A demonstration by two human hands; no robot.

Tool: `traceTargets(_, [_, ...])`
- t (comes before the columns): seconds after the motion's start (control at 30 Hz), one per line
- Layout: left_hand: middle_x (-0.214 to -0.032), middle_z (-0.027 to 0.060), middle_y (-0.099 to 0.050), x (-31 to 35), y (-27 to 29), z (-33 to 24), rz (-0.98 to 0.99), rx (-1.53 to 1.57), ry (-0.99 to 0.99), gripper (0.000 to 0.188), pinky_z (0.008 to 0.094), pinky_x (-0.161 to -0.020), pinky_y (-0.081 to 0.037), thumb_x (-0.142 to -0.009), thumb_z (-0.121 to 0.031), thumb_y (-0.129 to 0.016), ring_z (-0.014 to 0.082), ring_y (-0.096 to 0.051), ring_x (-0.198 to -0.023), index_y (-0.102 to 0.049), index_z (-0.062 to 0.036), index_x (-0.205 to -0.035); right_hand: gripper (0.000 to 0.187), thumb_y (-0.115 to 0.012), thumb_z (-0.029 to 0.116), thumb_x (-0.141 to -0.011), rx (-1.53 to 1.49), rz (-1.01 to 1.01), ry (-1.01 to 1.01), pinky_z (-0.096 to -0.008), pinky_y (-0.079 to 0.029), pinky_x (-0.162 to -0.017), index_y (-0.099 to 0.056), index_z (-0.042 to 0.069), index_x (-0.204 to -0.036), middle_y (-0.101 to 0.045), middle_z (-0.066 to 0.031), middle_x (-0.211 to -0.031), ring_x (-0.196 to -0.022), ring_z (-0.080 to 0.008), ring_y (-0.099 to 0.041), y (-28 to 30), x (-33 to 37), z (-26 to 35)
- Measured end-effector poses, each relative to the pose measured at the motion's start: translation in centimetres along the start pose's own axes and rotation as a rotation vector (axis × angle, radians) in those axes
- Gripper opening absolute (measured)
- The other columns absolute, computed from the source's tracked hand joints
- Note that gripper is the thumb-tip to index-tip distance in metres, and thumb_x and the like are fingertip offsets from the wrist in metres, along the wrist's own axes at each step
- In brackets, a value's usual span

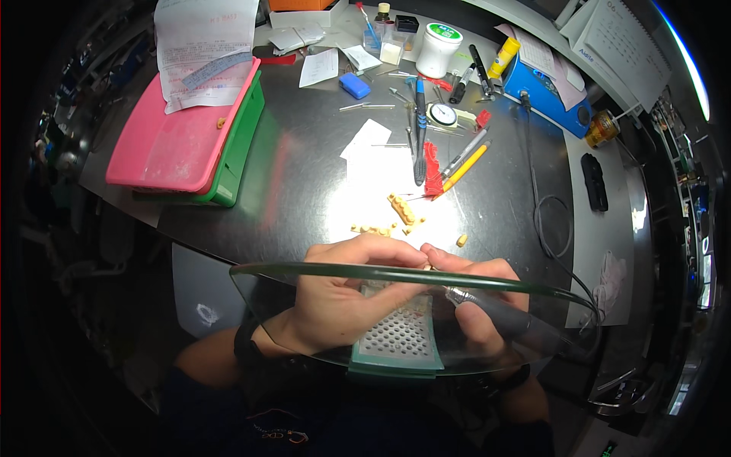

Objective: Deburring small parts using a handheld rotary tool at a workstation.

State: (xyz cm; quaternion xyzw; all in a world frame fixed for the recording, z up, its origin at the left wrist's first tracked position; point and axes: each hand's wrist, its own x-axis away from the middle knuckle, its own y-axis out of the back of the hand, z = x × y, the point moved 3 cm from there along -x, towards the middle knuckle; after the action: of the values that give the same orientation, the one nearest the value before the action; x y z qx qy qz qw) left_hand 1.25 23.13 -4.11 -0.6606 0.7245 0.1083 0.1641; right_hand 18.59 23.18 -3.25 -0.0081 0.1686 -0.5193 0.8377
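Left hand: the left hand (343,297) is curling closed, pinching a small tan piece (428,266) at its fingertips behind a clear curved shield (396,320).
Right hand: the right hand (476,293) is gripping a slim handpiece tool (487,308), its tip meeting the piece.
Below: a perforated green-framed plate (400,339) is lying under both hands.
Tabletop: more tan pieces (400,213) are lying on the metal tabletop (304,175), just beyond the hands.
Far left: stacked pink and green trays (190,137).
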Motion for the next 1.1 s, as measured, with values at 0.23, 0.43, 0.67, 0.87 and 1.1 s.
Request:
traceTargets(0.23, [-0.089, 0.0116, -0.070, 0.1, 0.0, -0.2, -0.002, -0.029, 0.009, 0.020, 0.0242, -0.073, -0.054, -0.076, 0.004, -0.072, 0.0146, -0.068, -0.082, -0.065, 0.0030, -0.095, 0.017, -0.057, -0.001, -0.089, -0.026, -0.017, -0.052, -0.0432, -0.040, -0.105, -0.048, -0.005, -0.104, -0.053, -0.0325, -0.122, -0.121, -0.0350, -0.051, -0.1, 0.1, 0.1])
traceTargets(0.43, [-0.087, 0.0139, -0.069, -0.3, 0.2, -0.5, 0.030, -0.130, -0.067, 0.022, 0.0256, -0.071, -0.056, -0.075, 0.004, -0.074, 0.0171, -0.069, -0.081, -0.063, 0.0051, -0.094, 0.019, -0.058, -0.001, -0.089, -0.014, -0.002, -0.045, -0.0430, -0.040, -0.105, -0.048, -0.005, -0.106, -0.053, -0.0323, -0.123, -0.121, -0.0348, -0.051, 0.0, 0.1, 0.0])
traceTargets(0.67, [-0.086, 0.0158, -0.069, -0.4, 0.2, -0.8, 0.079, -0.212, -0.126, 0.023, 0.0254, -0.068, -0.057, -0.075, 0.005, -0.075, 0.0181, -0.070, -0.079, -0.061, 0.0074, -0.093, 0.023, -0.058, 0.001, -0.089, -0.003, 0.020, -0.047, -0.0426, -0.039, -0.106, -0.048, -0.006, -0.109, -0.053, -0.0319, -0.124, -0.123, -0.0345, -0.050, 0.1, 0.2, -0.2])
traceTargets(0.87, [-0.085, 0.0152, -0.069, -0.5, 0.3, -1.0, 0.088, -0.255, -0.147, 0.023, 0.0245, -0.067, -0.057, -0.074, 0.005, -0.075, 0.0171, -0.069, -0.078, -0.061, 0.0073, -0.093, 0.024, -0.058, 0.001, -0.089, -0.026, 0.019, -0.061, -0.0431, -0.038, -0.106, -0.048, -0.005, -0.109, -0.052, -0.0320, -0.124, -0.123, -0.0348, -0.050, 0.2, 0.2, -0.3])
traceTargets(1.1, [-0.086, 0.0114, -0.070, -0.2, 0.3, -0.6, 0.051, -0.202, -0.080, 0.026, 0.0243, -0.069, -0.055, -0.073, 0.003, -0.072, 0.0153, -0.069, -0.079, -0.065, 0.0023, -0.098, 0.024, -0.059, 0.002, -0.089, -0.061, -0.009, -0.089, -0.0435, -0.039, -0.106, -0.049, -0.005, -0.109, -0.052, -0.0321, -0.124, -0.122, -0.0350, -0.050, 0.0, 0.3, -0.2])
